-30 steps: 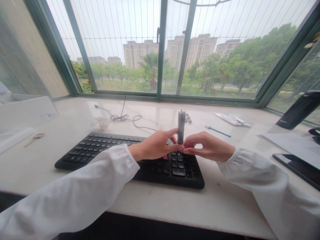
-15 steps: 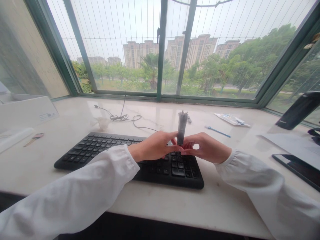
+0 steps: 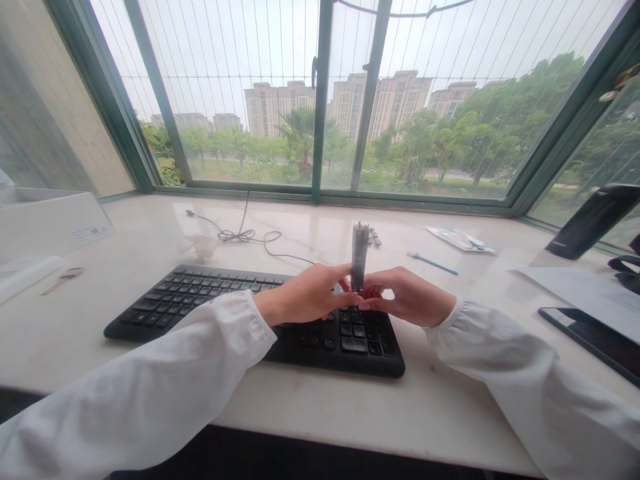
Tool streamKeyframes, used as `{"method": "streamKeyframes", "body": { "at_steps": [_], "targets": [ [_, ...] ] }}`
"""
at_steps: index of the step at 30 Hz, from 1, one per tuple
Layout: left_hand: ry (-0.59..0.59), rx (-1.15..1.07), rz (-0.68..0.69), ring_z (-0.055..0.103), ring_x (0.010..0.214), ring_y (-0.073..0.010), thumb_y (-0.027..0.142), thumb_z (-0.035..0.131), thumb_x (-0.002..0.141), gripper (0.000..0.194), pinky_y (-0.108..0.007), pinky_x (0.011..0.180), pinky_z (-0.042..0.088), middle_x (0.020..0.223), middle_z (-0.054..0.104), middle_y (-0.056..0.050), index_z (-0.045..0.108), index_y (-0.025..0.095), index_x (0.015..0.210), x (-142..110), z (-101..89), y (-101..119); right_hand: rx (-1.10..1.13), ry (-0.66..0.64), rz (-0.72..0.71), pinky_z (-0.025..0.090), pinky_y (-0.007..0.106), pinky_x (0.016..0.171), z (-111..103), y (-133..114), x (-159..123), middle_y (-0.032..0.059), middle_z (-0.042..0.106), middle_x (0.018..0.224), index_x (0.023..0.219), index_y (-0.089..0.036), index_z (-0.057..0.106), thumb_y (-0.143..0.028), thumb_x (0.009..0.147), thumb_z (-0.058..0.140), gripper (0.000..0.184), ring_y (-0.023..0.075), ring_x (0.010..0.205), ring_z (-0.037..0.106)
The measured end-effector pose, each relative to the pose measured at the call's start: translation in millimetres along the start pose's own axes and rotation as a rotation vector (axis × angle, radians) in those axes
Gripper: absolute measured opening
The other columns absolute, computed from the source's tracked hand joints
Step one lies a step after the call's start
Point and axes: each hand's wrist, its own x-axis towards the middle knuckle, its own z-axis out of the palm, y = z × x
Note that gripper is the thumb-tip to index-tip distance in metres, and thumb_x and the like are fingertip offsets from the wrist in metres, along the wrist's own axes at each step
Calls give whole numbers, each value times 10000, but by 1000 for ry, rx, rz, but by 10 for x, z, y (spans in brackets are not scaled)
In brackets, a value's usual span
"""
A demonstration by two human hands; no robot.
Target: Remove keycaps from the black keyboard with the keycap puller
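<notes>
A black keyboard lies at a slant on the white counter. Over its right-hand keys, a dark grey oblong tool with small prongs on top stands upright; its exact kind is unclear. My left hand is closed, pinching the tool's lower end from the left. From the right, my right hand pinches the same end, thumb and fingers together. Both thumbs meet at the tool's base, just above the keys. The fingers cover the tool's bottom and the keys beneath. Several small loose dark pieces, like keycaps, lie behind the tool.
A coiled cable runs behind the keyboard. To the right are a thin blue stick, a small clear packet, a phone, paper and a black upright object. A small brush and white box are at left.
The whole view has shifted slightly, so things sit a little further left. Both hands keep their pinch at the tool's base, and the tool stays upright.
</notes>
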Motion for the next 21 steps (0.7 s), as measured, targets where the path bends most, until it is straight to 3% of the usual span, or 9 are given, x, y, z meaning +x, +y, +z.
{"method": "streamKeyframes", "body": {
  "at_steps": [6, 13, 21],
  "targets": [
    [-68, -8, 90, 563, 463, -51, 295, 683, 841, 231, -172, 503, 417, 948, 704, 8, 594, 194, 1028, -4, -80, -38, -45, -13, -34, 471, 227, 643, 10, 16, -10, 37, 708, 781, 917, -155, 672, -342, 917, 591, 204, 127, 659, 631],
    [50, 296, 196, 665, 716, -137, 278, 731, 807, 262, -204, 635, 392, 891, 723, 23, 622, 216, 1037, 10, -48, -53, -73, -45, -58, 472, 227, 659, -24, -62, -24, 29, 695, 790, 972, -167, 663, -301, 918, 588, 163, 125, 659, 621],
    [73, 347, 220, 682, 768, -163, 277, 724, 813, 268, -218, 636, 381, 873, 725, 30, 614, 230, 1052, 10, -27, -46, -69, -54, -49, 479, 212, 643, -49, -96, -17, 28, 704, 794, 952, -172, 677, -269, 894, 603, 135, 119, 650, 624]
  ]
}}
